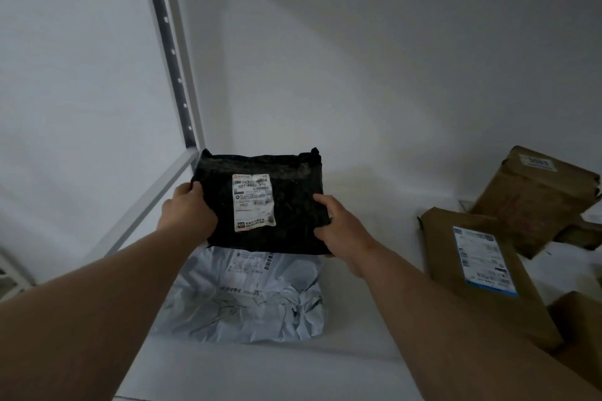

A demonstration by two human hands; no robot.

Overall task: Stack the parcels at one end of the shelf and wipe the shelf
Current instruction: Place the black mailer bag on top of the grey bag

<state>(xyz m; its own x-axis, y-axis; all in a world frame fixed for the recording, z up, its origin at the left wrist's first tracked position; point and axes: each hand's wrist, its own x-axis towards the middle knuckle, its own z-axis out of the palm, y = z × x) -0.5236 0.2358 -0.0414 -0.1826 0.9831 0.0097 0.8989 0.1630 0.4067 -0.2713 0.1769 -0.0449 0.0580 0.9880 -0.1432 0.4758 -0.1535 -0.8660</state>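
Two hands grip one black parcel (264,202) at the left end of the white shelf (358,319), close to the perforated metal upright (172,55) in the corner. Left hand (189,208) clasps the parcel's left edge, fingers curled over the top. Right hand (338,225) clasps the right edge, thumb on the upper face, fingers under the near corner. Parcel faces up, white shipping label (252,202) near its middle, print partly legible, rest blurred. Its near edge overlaps the far edge of a grey plastic mailer (247,299), which lies flat and crumpled on the shelf just below. Cannot tell whether the black parcel rests on the shelf at its far side or is lifted clear.

Off to the right, well apart: a brown paper parcel (482,273) with a blue-edged label, lying flat; behind it a second brown parcel (534,198), tilted, with a small label near its top. A further brown box corner (583,325) shows at the right frame edge. White wall (358,58) behind the shelf
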